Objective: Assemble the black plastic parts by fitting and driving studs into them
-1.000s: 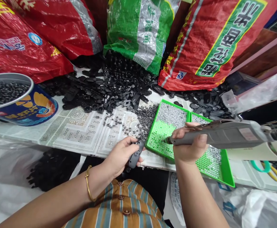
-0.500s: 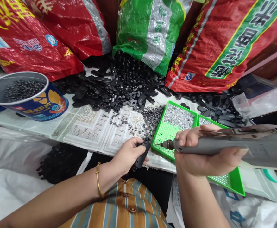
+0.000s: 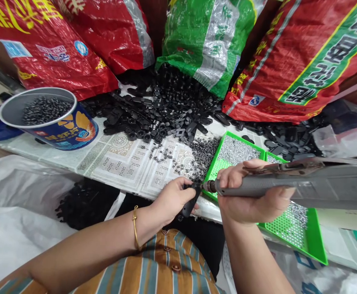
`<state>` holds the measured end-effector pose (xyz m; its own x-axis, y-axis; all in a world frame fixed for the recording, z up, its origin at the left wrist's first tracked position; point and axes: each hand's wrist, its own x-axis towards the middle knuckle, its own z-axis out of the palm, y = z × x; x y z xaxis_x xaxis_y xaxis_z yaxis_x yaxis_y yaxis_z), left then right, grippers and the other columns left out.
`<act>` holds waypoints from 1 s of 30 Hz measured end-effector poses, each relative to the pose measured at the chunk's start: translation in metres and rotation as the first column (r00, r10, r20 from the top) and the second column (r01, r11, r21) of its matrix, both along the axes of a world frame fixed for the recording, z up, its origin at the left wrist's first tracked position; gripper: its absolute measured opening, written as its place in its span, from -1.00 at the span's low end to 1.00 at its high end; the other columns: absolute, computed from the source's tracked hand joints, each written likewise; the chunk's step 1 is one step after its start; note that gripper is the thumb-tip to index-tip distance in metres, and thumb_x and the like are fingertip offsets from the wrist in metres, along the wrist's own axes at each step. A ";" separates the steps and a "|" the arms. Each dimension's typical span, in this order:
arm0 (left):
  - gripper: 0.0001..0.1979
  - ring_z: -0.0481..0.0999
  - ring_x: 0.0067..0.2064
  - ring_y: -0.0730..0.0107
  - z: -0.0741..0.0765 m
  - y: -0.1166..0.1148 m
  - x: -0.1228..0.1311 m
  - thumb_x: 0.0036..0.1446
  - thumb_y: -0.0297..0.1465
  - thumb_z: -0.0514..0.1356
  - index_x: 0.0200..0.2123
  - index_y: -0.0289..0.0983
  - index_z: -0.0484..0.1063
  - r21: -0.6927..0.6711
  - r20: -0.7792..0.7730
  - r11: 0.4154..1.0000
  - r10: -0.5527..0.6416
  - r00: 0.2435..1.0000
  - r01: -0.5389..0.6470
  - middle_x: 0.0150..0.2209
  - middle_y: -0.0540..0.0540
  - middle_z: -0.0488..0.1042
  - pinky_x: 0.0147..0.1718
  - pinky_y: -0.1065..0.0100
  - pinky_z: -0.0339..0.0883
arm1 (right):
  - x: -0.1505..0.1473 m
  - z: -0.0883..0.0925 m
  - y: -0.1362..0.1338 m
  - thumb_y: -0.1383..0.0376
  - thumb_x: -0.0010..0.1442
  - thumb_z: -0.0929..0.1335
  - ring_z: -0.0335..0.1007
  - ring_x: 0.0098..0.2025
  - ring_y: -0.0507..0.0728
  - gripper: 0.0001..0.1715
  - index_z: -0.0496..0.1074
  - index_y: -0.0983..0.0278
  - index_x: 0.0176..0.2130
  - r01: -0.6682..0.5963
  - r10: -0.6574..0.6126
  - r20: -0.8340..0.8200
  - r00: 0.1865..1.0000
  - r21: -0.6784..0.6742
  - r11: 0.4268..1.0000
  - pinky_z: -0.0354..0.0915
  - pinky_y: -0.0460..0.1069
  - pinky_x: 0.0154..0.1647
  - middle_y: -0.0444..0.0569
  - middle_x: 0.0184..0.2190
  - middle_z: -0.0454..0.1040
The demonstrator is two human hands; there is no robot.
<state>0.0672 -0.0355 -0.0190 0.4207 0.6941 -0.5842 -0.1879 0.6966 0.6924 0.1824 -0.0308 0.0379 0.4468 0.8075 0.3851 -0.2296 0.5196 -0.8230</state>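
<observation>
My left hand [image 3: 178,198] is closed on a black plastic part [image 3: 191,201], held at the table's front edge, thumb on top. My right hand [image 3: 245,196] wraps round a grey electric screwdriver [image 3: 300,188] lying level across the view. Its tip [image 3: 205,186] meets the upper end of the black part; whether a screw sits there is too small to make out. Behind the screwdriver lies a green perforated tray [image 3: 227,157] with small silvery screws. A second green tray [image 3: 314,232] extends below my right wrist, also with screws.
Small dark pieces [image 3: 201,157] are scattered left of the tray. A heap of black plastic parts [image 3: 172,106] spreads along the back, under red bags [image 3: 74,49] and a green bag [image 3: 209,45]. A blue tub [image 3: 74,126] of small dark pieces stands at left.
The screwdriver has moved left, so its tip now reaches the black part in my left hand. The whole view has shifted slightly, with things appearing further right.
</observation>
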 end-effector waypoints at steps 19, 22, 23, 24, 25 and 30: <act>-0.80 0.38 -0.65 0.50 -0.003 -0.003 0.001 -0.14 -0.40 0.17 -0.36 -0.26 0.25 0.019 -0.008 0.999 0.027 1.000 -0.027 -0.66 0.11 0.30 -0.70 0.50 0.24 | -0.006 -0.003 -0.002 -0.02 -0.04 0.31 0.14 -0.75 0.00 -0.63 0.29 0.24 -0.52 -0.170 0.169 0.059 0.984 0.009 0.985 0.12 -0.05 -0.71 -0.24 -0.77 0.21; -0.78 0.37 -0.66 0.50 -0.001 -0.002 0.001 -0.14 -0.39 0.17 -0.36 -0.26 0.24 0.027 0.016 0.999 0.017 1.000 -0.017 -0.64 0.11 0.31 -0.70 0.48 0.25 | -0.007 -0.002 -0.003 -0.02 -0.03 0.30 0.15 -0.74 0.01 -0.63 0.31 0.24 -0.48 -0.150 0.150 0.053 0.987 0.014 0.989 0.12 -0.04 -0.70 -0.24 -0.76 0.21; -0.78 0.38 -0.65 0.49 0.000 -0.001 0.000 -0.13 -0.38 0.18 -0.35 -0.25 0.23 0.036 0.034 0.999 -0.001 0.999 -0.001 -0.63 0.10 0.32 -0.69 0.47 0.27 | -0.006 0.000 -0.004 -0.03 -0.02 0.30 0.16 -0.74 0.02 -0.62 0.33 0.24 -0.45 -0.139 0.138 0.056 0.989 0.014 0.990 0.13 -0.04 -0.69 -0.24 -0.76 0.22; -0.78 0.40 -0.62 0.48 0.002 0.000 -0.001 -0.13 -0.37 0.18 -0.35 -0.25 0.23 0.047 0.049 0.999 -0.022 0.999 0.020 -0.61 0.09 0.34 -0.67 0.46 0.28 | -0.005 0.002 -0.005 -0.04 -0.02 0.30 0.17 -0.73 0.02 -0.60 0.35 0.24 -0.41 -0.120 0.118 0.064 0.991 0.022 0.993 0.13 -0.03 -0.68 -0.24 -0.75 0.23; -0.78 0.42 -0.60 0.47 0.004 0.001 -0.001 -0.12 -0.38 0.19 -0.35 -0.25 0.24 0.063 0.055 0.997 -0.040 0.998 0.037 -0.59 0.08 0.35 -0.65 0.46 0.30 | -0.004 0.006 -0.007 -0.05 -0.02 0.30 0.17 -0.73 0.02 -0.58 0.36 0.25 -0.37 -0.092 0.090 0.074 0.993 0.029 0.995 0.13 -0.03 -0.67 -0.23 -0.74 0.24; -0.82 0.33 -0.64 0.56 0.010 0.011 -0.008 -0.01 -0.37 0.13 -0.29 -0.26 0.26 0.143 -0.059 0.989 -0.022 0.998 0.031 -0.61 0.05 0.37 -0.71 0.58 0.14 | 0.004 0.029 -0.016 -0.01 -0.07 0.36 0.15 -0.72 0.02 -0.59 0.38 0.23 -0.31 0.122 -0.128 0.094 0.987 0.064 0.990 0.10 -0.02 -0.66 -0.26 -0.71 0.28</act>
